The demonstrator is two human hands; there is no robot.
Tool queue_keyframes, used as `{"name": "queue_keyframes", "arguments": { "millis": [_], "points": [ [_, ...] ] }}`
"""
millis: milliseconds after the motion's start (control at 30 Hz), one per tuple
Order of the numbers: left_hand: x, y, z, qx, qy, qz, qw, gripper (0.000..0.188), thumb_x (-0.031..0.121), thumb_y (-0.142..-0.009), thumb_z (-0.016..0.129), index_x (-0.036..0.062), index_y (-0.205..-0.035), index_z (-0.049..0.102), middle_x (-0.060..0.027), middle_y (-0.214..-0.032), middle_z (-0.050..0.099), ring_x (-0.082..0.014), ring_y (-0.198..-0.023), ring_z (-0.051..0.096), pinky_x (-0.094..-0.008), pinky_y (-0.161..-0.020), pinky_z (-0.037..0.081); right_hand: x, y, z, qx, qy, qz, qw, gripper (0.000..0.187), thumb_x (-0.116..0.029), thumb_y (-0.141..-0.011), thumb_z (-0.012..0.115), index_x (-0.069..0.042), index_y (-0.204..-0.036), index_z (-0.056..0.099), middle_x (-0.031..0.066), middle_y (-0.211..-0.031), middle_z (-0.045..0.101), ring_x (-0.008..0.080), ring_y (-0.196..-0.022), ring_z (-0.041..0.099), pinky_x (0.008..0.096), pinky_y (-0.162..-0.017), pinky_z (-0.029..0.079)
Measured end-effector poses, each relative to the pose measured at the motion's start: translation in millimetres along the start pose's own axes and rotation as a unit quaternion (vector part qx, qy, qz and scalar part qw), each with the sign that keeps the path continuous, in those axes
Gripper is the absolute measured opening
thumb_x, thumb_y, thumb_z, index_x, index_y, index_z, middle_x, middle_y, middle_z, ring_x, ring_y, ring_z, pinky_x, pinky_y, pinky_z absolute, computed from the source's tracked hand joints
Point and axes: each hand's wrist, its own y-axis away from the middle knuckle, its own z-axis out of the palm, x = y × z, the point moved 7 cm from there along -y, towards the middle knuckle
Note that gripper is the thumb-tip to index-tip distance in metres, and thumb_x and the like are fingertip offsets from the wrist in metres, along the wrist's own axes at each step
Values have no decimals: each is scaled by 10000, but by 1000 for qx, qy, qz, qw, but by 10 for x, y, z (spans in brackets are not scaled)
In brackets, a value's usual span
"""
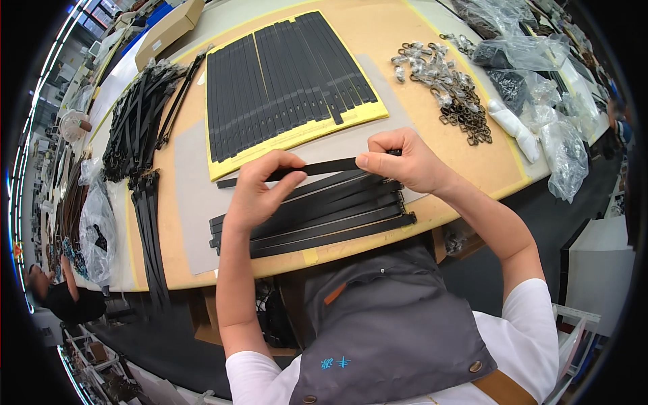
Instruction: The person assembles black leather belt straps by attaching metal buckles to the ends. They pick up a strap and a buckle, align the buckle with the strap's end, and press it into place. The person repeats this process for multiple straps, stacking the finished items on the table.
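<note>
Bright workshop clutter is surrounding a tan table (368,40), where dark leather-like straps are covering much of the working side. One black strap (331,166) is spanning the gap between the two hands, just above a loose stack of black straps (331,219) lying near the table's front edge. If either pinch is slackening, the strap could be slipping down among its look-alikes. Straps in that stack are lying at uneven angles, so a brushing forearm could be sliding some over the edge. A long bundle of straps (150,219) is already hanging past the edge at left, and its own weight could be dragging it floorward. Reaching carelessly could also be skewing the neat row of straps (277,81) on the yellow board (374,111).

The left hand (263,185) is curving loosely, its thumb and fingertips closing on the strap; whether the strap's far end is showing beyond it, I cannot tell. The right hand (405,162) is folding more tightly, thumb pressing the strap against curled fingers.
</note>
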Motion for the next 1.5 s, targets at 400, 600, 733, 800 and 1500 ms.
{"name": "queue_keyframes", "arguments": {
  "millis": [400,600,733,800,1500],
  "points": [
    [-359,463,117,-8,-196,69,978,166,-49,-885,667,-6,-1039,623,-142,-1069,611,-344,-1030,576,-406,-913,500,102,174,1391,-21,481,-218,849,974,-574,-900,745,93,-1518,395,331,-1544,430,464,-1493,367,506,-1251,295],
    [-311,670,84,9,-223,12,975,166,-31,-881,652,-10,-1038,600,-161,-1018,587,-376,-1002,569,-445,-886,491,501,51,1562,-52,508,-171,843,999,-628,-899,698,17,-1582,356,276,-1605,381,419,-1543,290,540,-1262,205],
    [-20,1067,47,-23,-247,-36,968,142,82,-945,689,4,-1016,593,-178,-979,581,-388,-949,580,-455,-833,499,383,251,1514,-134,493,-198,837,949,-623,-901,698,-21,-1572,403,206,-1593,439,353,-1532,343,504,-1261,245],
    [148,1322,-17,-43,-269,-98,957,205,182,-966,727,1,-963,632,-176,-904,628,-364,-870,635,-436,-783,523,366,369,1449,-178,485,-209,831,934,-631,-897,697,-33,-1562,427,183,-1586,460,323,-1529,362,485,-1261,260],
    [-151,1994,1231,-310,498,-354,729,446,235,-990,706,-30,-1327,585,-112,-1049,705,-213,-906,720,-377,-888,568,327,604,1337,-321,439,-303,783,834,-667,-967,564,-42,-1516,507,132,-1534,542,274,-1493,440,438,-1239,343]
  ]
}}
